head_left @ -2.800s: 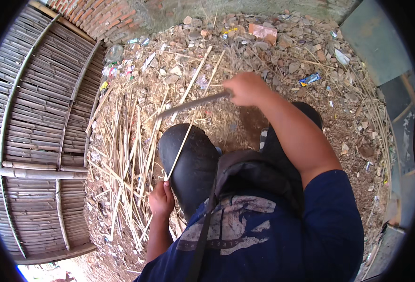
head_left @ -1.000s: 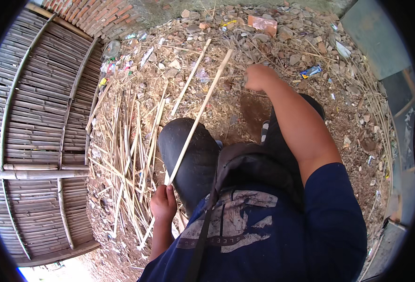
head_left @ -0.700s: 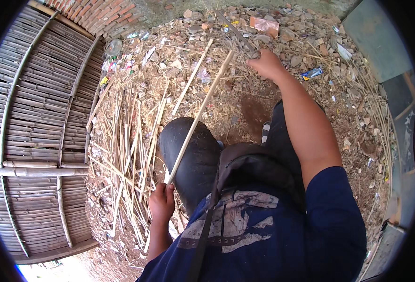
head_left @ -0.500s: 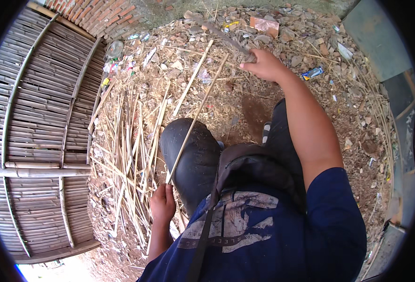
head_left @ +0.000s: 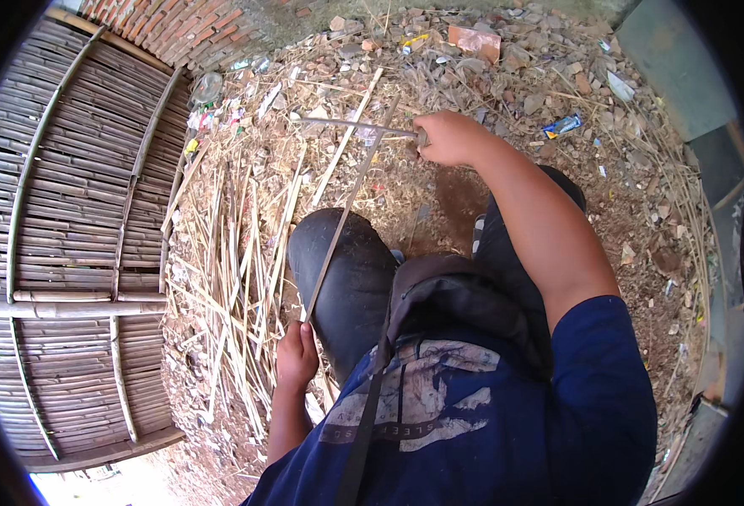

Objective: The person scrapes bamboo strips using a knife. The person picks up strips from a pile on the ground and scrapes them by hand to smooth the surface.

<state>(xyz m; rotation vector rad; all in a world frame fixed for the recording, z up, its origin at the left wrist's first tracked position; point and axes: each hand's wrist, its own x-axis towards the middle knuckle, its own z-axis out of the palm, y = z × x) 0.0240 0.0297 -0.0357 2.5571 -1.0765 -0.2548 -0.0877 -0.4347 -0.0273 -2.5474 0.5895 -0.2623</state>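
Observation:
My left hand is closed around the lower end of a long, thin bamboo strip. The strip slants up and away past my left knee. In my right hand, held out in front, is a machete with a dark blade, gripped by its handle. The blade points left, seen nearly edge-on, and crosses the far part of the strip in the picture. Whether blade and strip touch, I cannot tell.
Split bamboo strips lie piled on the ground to the left, beside a bamboo slat panel. Rubble and litter, including a blue wrapper, cover the ground ahead. A brick wall stands at the far left, grey sheets at the right.
My right hand has come nearer and slightly left, swinging the machete down from pointing far and left to lying almost level across the strip. The strip has turned slightly; my left hand barely moved.

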